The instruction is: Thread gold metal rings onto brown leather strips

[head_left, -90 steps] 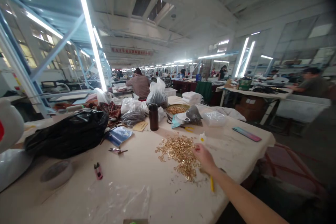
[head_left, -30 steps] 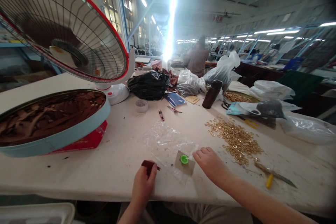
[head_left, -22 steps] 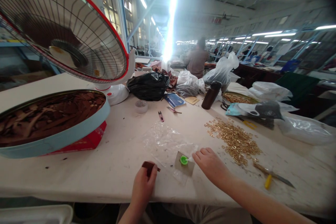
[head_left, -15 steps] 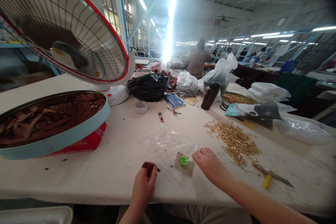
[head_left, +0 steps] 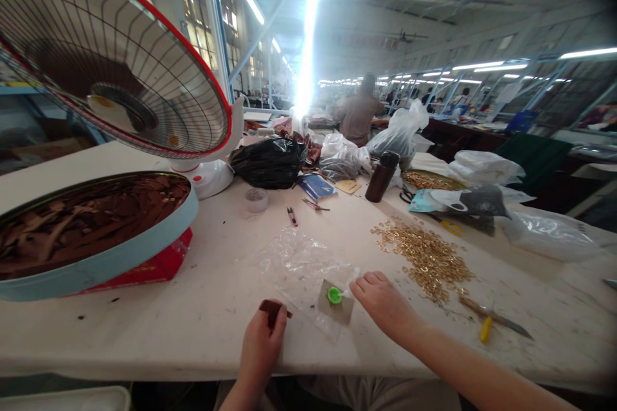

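Brown leather strip (head_left: 272, 308), small and flat, sits pinched in the fingertips of the left hand (head_left: 261, 341), near the front edge of the white worktable (head_left: 216, 250); the fingers curl closed around it and the forearm comes up from below the table edge. Just to its right lies a small grey card (head_left: 337, 304) with a round green cap (head_left: 333, 295) on it, both resting on a crumpled clear plastic bag (head_left: 303, 263). The right hand (head_left: 383, 302) lies palm down, fingers loosely together and holding nothing, its fingertips touching or almost touching the card beside the green cap; its bare forearm runs off toward the lower right corner. Beyond this hand spreads a loose heap of small gold metal rings (head_left: 424, 257), and near it lies 1 thin blade with a yellow handle (head_left: 491, 323). To the left stands a round pale-blue tin (head_left: 96, 263) filled with brown leather pieces, resting on a red box (head_left: 144, 270), with a red-rimmed wire-guard fan (head_left: 110, 58) above it. Farther back are a black plastic bag (head_left: 267, 164) and a dark brown bottle (head_left: 378, 176). No writing can be read anywhere.
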A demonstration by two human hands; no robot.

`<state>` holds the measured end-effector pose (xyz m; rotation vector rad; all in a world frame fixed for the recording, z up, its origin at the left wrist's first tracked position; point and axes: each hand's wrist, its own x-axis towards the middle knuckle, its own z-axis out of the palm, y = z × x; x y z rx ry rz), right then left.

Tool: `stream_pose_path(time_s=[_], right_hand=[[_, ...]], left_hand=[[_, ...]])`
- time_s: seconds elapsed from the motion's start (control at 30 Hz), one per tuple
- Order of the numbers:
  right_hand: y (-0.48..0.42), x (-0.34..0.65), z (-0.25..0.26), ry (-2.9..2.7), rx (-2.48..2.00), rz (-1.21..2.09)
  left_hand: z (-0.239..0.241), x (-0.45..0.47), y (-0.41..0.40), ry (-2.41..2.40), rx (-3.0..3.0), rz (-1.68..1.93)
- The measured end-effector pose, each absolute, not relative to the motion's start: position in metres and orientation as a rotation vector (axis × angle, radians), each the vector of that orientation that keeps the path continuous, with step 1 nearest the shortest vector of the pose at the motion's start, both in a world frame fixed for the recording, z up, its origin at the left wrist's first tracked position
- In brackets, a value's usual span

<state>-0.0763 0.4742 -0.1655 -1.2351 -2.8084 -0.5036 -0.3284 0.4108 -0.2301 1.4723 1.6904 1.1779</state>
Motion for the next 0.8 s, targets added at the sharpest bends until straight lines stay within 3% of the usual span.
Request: stream_pose_path(time_s=[0.8], right_hand=[[0.4737, -0.0729, -0.1694, -2.776, -1.298, -0.342]], left_hand=[[-0.2283, -0.3281, 0.4106, 1.717, 1.497, 1.172]])
